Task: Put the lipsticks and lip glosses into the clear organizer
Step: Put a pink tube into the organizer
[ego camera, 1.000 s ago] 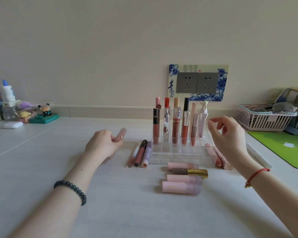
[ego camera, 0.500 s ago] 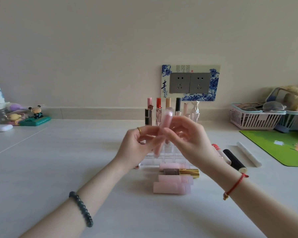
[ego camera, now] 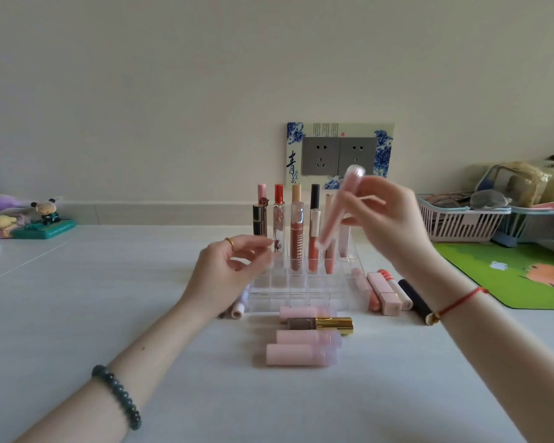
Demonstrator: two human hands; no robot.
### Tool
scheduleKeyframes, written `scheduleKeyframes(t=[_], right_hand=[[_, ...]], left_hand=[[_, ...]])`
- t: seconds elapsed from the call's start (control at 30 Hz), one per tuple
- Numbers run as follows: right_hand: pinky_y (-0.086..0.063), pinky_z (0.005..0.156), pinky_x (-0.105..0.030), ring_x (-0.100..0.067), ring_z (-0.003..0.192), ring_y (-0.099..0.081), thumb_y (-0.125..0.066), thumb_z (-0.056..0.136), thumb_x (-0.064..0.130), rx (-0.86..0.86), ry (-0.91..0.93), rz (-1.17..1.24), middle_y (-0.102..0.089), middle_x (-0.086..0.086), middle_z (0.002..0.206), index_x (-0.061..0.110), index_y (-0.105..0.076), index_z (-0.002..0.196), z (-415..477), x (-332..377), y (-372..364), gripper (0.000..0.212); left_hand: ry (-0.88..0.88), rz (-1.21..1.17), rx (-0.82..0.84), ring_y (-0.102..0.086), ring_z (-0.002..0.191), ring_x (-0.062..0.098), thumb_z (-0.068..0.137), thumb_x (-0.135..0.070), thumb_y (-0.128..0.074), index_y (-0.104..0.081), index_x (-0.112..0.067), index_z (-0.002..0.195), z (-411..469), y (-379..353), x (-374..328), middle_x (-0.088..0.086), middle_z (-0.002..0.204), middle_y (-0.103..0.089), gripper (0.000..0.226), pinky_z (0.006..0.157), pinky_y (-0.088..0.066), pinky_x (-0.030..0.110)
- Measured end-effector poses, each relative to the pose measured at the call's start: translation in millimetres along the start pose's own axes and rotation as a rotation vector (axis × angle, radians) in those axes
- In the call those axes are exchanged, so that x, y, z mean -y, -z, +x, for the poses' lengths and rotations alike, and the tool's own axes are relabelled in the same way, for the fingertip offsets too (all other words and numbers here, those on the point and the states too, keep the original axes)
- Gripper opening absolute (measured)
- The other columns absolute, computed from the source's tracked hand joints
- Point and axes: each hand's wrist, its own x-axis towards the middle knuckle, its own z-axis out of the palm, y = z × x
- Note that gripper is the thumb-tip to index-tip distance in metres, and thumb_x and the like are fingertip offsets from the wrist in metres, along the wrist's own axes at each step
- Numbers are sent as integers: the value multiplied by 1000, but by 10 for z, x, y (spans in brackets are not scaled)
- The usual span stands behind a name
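Observation:
The clear organizer point(ego camera: 304, 290) stands mid-table with several lipsticks and lip glosses point(ego camera: 297, 238) upright in its back rows. My right hand point(ego camera: 387, 219) holds a pale pink lip gloss tube point(ego camera: 339, 206) tilted above the organizer's right back cells. My left hand point(ego camera: 234, 266) hovers at the organizer's left front with its fingers apart and nothing in it. Several pink tubes and a gold-capped one point(ego camera: 320, 324) lie in front of the organizer. More tubes lie to its right point(ego camera: 386, 292) and a few to its left point(ego camera: 239, 306), partly hidden by my left wrist.
A wall socket panel point(ego camera: 339, 155) is behind the organizer. Two plastic baskets point(ego camera: 461, 219) and a green mat point(ego camera: 522, 273) sit at the right. Small figurines point(ego camera: 45, 215) stand at the far left.
The pink lip gloss tube has passed from my left hand to my right, which lifted it up and right over the organizer. My left hand let go and drew back to the left.

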Motion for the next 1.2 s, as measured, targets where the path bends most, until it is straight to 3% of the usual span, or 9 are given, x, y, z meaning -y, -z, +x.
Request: scheduleKeyframes(t=[0.07, 0.17, 0.37, 0.6, 0.8, 1.2], right_hand=[[-58, 69, -26, -18, 81, -66, -59, 84, 12, -79, -8, -61, -64, 3, 83, 15, -61, 91, 109, -86, 125, 9], [-57, 77, -38, -21, 81, -66, -60, 83, 14, -108, -49, -171, -65, 2, 81, 16, -62, 91, 186, -310, 189, 8], [-55, 79, -44, -20, 82, -65, -61, 83, 13, -106, -58, -296, -66, -3, 86, 10, -65, 97, 187, -613, 167, 15], [-56, 75, -35, -15, 77, -64, -63, 81, 13, -91, -37, -336, -66, 0, 83, 12, -66, 95, 123, -693, 85, 14], [-47, 65, -13, -6, 71, -59, -63, 81, 12, -71, -22, -363, -65, 1, 85, 11, -65, 99, 99, -718, 36, 18], [-43, 62, -10, -3, 70, -57, -62, 82, 15, -92, -36, -381, -63, 1, 87, 10, -62, 104, 73, -724, -15, 23]], left_hand=[[-12, 103, -60, -62, 57, 14, 78, -26, -69, -70, -32, 81, 61, 112, 77, -5, 74, -68, 7, 59, -51, 27], [-14, 218, -80, -61, 68, 4, 78, -25, -68, -66, -35, 79, 125, 251, 170, -14, 78, -66, 11, 61, -44, 5], [74, 378, -64, -58, 76, 5, 81, -23, -65, -62, -33, 81, 160, 384, 340, -18, 83, -62, 10, 66, -40, 10], [120, 487, -42, -57, 77, -1, 81, -29, -64, -66, -23, 94, 163, 376, 411, -12, 85, -63, 14, 65, -39, 10], [143, 516, -31, -58, 77, 5, 82, -30, -63, -67, -21, 96, 150, 368, 404, -15, 77, -61, 17, 69, -43, 25], [168, 569, -17, -60, 91, 16, 82, -35, -63, -67, -17, 101, 148, 370, 441, 0, 98, -68, 26, 75, -42, 24]])
